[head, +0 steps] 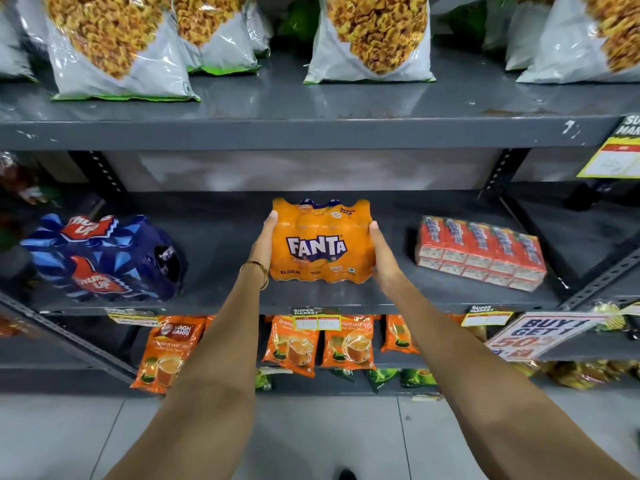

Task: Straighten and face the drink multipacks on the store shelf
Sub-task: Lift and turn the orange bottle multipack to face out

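The left hand [265, 242] and right hand [381, 252] are clamped flat against opposite sides of the orange Fanta multipack [322, 242], held at the front middle of the shelf [415, 294]. Only palm pressure holds the slick wrap, so it could slip. At nine o'clock the blue Thums Up pack [104, 258] and at three o'clock the red carton pack [479, 252] both sit skewed and could be knocked.

A supermarket aisle: grey metal shelving [311, 133] carries packaged goods. Above its middle shelf stand snack bags [370, 39]; on it lie drink multipacks [322, 240]; below hang price tags [317, 322] printed "Super Market", tea pouches [291, 344] and a "Buy 1 Get 1" sign [540, 336].
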Demonstrator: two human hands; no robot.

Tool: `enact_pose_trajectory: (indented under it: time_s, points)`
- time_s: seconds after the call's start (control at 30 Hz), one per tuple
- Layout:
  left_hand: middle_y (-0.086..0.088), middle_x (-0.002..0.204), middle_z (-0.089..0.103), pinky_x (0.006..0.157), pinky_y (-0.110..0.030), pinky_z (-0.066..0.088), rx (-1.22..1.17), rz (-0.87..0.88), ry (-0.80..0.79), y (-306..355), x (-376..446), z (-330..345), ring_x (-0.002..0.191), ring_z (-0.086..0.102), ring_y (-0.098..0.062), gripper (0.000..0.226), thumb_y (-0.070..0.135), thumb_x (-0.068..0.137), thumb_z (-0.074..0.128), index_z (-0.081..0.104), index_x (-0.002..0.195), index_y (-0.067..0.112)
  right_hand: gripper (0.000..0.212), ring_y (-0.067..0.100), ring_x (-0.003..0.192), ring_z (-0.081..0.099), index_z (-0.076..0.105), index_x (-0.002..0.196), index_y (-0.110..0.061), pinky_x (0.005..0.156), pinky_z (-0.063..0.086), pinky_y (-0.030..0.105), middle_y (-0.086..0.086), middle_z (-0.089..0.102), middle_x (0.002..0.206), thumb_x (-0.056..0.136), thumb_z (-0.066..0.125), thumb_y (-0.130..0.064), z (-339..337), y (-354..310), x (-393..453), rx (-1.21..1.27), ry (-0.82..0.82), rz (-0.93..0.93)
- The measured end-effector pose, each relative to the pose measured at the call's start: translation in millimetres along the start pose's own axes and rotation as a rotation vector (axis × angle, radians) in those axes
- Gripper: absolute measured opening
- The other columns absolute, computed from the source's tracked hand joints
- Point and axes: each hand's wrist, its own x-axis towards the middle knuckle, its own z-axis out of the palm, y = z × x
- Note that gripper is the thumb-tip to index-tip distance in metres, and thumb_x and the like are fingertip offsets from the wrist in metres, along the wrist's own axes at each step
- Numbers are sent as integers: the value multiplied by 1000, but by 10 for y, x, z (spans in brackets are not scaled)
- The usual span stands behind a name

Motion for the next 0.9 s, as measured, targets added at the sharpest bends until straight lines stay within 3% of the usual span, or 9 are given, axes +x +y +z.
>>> enact_pose_trajectory:
  time_s: [0.13, 0.37, 0.7, 0.8, 0.9]
  points:
    - [-9, 113, 70, 91, -59, 51, 41, -3, 33, -130, 176, -111, 101, 68, -32, 100, 91, 46, 47, 56, 124, 27, 64, 27, 115, 62, 43, 138, -31, 101, 48, 52, 6, 58, 136, 87, 34, -70, 6, -1, -137, -55, -20, -7]
    - [-8, 108, 69, 91, -52, 53, 74, 9, 65, -151, -198, -67, 99, 67, -29, 67, 81, 73, 38, 56, 111, 29, 67, 28, 121, 58, 39, 141, -28, 105, 44, 53, 0, 57, 131, 87, 36, -69, 23, 56, -356, -59, -6, 8]
    - [-9, 109, 69, 91, -50, 54, 101, 27, 45, -233, -350, -96, 97, 68, -27, 67, 78, 78, 35, 58, 113, 25, 66, 31, 129, 51, 35, 144, -25, 107, 39, 50, 8, 49, 145, 91, 38, -64, 6, 97, -539, -40, 20, 42]
    - [-10, 127, 62, 92, -49, 53, 144, 41, 163, -224, -413, -65, 106, 65, -30, 88, 81, 73, 36, 45, 136, 20, 66, 30, 136, 44, 29, 148, -24, 110, 35, 48, 8, 40, 152, 93, 33, -61, 6, 71, -601, -12, 36, 18]
    - [-9, 153, 34, 107, -52, 41, 290, 280, 384, -138, -524, 53, 136, 41, -32, 90, 71, 80, 43, 21, 150, 19, 71, 26, 145, 27, 19, 152, -19, 117, 23, 43, 3, 27, 158, 95, 34, -58, -54, -16, -619, -34, 209, -91]
